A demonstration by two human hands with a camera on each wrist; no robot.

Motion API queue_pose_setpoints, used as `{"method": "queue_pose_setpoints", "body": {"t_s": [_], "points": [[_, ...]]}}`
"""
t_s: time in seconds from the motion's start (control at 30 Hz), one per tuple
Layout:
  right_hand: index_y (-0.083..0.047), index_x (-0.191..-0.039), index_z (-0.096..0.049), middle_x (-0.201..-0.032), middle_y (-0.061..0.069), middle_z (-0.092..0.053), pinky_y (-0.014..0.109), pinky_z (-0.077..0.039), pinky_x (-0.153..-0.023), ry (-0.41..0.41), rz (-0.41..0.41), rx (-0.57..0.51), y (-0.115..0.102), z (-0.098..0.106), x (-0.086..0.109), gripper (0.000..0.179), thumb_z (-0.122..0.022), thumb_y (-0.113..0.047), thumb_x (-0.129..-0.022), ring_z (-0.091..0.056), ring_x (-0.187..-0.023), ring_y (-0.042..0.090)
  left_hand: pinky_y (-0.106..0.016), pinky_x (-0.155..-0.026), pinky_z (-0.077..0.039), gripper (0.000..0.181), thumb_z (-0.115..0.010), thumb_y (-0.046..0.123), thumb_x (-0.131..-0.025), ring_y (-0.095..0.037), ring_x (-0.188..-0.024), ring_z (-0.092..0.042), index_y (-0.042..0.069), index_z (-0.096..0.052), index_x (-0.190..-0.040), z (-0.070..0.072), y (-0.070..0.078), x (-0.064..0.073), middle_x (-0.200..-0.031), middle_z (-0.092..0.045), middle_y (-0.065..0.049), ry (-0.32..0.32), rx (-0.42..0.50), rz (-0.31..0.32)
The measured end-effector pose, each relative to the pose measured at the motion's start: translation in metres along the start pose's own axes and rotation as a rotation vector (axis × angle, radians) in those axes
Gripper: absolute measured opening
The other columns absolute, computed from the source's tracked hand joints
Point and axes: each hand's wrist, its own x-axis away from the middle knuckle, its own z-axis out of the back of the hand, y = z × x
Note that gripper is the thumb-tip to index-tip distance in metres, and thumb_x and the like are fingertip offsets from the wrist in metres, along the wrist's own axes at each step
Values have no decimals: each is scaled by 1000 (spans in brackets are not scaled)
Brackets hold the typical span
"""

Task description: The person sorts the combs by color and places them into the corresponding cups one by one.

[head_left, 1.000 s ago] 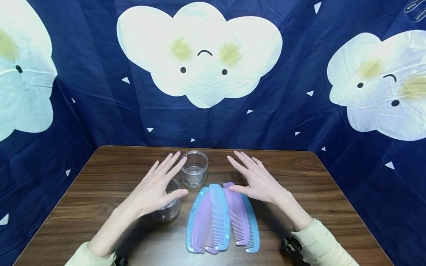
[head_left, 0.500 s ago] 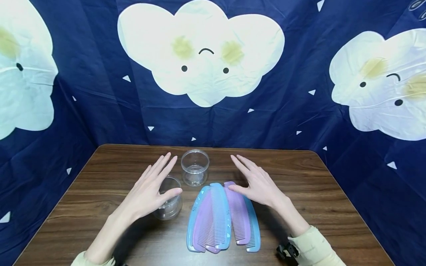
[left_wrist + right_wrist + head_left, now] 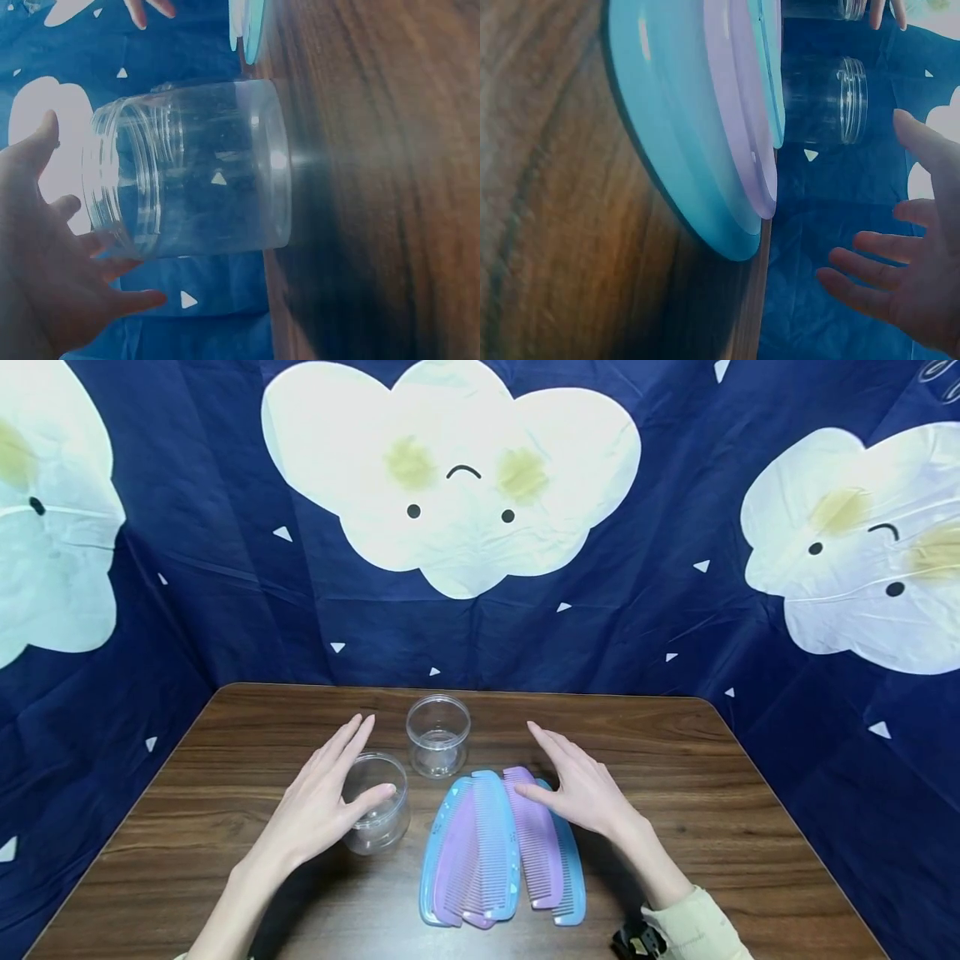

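Note:
My left hand point(image 3: 318, 802) hovers at the near clear plastic jar point(image 3: 378, 827), fingers spread and thumb across its rim in the head view. In the left wrist view that lidless jar point(image 3: 202, 169) stands with its threaded mouth close to the fingers, and nothing is gripped. A second clear jar point(image 3: 438, 747) stands farther back. Several blue and purple combs lie fanned out on the table, among them a blue comb point(image 3: 495, 852) and a purple comb point(image 3: 536, 852). Over their right side hangs my right hand point(image 3: 588, 793), fingers extended, holding nothing; its thumb overlaps the purple comb's top.
The brown wood-grain table point(image 3: 712, 818) reaches back to a dark blue cloth point(image 3: 225, 610) printed with white clouds. Cloth also hangs at both sides. A black device point(image 3: 637, 939) sits at the right wrist beside the pale sleeve point(image 3: 697, 927).
My left hand has drawn back and to the left, uncovering more of the near jar. The right hand has shifted slightly toward me. Combs and jars stay in place.

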Motion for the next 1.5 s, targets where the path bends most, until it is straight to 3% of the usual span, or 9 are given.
{"method": "queue_pose_setpoints", "body": {"t_s": [0.2,0.43,0.67,0.8,1.03,1.23,1.5], "points": [[-35,-162,-28,-159,2,-48,72,-48,-95,-7,-21,5,-2,-4,5,93,-69,-70,-85,-53,-141,31,-76,-107,-35,94,-68,60,-92,-44,-153,-31,39,-11,-165,1,-5,4,-174,-17,-2,-38,48,64],[-28,-161,-33,-158,7,-49,69,-50,-92,-29,-11,36,-4,-12,10,91,-71,-65,-87,-54,-139,34,-75,-110,-31,96,-71,57,-92,-46,-153,-29,37,-13,-165,-1,-13,6,-173,-20,-8,-113,161,84],[-24,-159,-38,-153,7,-52,62,-55,-85,6,-15,56,-9,-19,15,92,-78,-58,-84,-58,-133,32,-78,-111,-27,107,-76,52,-89,-48,-155,-22,33,-4,-166,-2,-20,10,-172,-19,-16,-184,247,128],[-22,-156,-43,-150,6,-55,59,-56,-81,24,-45,53,-12,-23,17,89,-79,-58,-83,-63,-126,30,-77,-110,-29,114,-79,54,-86,-48,-154,-25,28,-3,-167,0,-21,11,-171,-23,-17,-190,244,138],[-19,-153,-47,-147,11,-58,61,-56,-84,20,-105,60,-14,-23,20,89,-81,-57,-81,-64,-125,33,-72,-110,-34,115,-84,53,-79,-45,-152,-31,22,-15,-166,2,-20,12,-167,-31,-16,-191,263,141],[-16,-154,-46,-145,15,-57,63,-55,-88,-37,-147,60,-16,-22,21,92,-85,-50,-78,-60,-129,36,-69,-109,-37,112,-86,52,-78,-42,-148,-38,18,-22,-163,4,-20,13,-164,-35,-16,-199,281,152],[-10,-151,-48,-138,19,-59,60,-55,-82,-118,-171,75,-25,-22,21,94,-89,-45,-75,-61,-121,37,-64,-107,-41,108,-85,51,-79,-41,-142,-47,18,-24,-161,5,-21,14,-160,-41,-17,-204,273,138]]}}
